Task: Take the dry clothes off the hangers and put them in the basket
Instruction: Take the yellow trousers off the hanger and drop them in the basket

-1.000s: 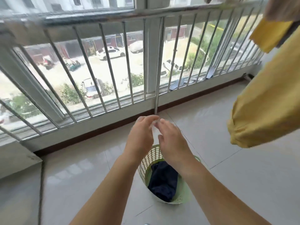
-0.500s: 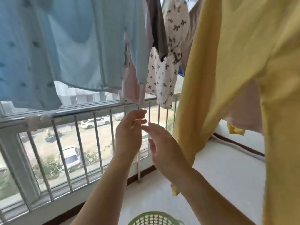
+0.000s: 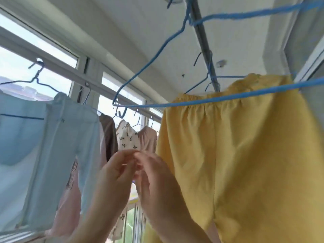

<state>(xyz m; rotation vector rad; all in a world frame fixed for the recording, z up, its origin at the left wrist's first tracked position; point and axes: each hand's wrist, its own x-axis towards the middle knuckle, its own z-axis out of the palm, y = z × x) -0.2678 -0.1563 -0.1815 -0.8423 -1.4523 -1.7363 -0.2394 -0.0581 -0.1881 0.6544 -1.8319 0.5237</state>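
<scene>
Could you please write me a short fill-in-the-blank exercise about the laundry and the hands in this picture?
1. The yellow shorts hang from a hanger whose colour is ____.
2. The left hand and the right hand meet at their ____.
3. The white garment between the brown and pink ones is printed with small black ____.
4. The blue hanger nearest the camera carries ____ clothing.

Missing words: blue; fingertips; bows; no

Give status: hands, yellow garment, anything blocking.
Left hand and right hand raised together, fingertips touching, holding nothing. Yellow garment hangs on its blue hanger, untouched. An empty blue hanger hangs just above the hands.
</scene>
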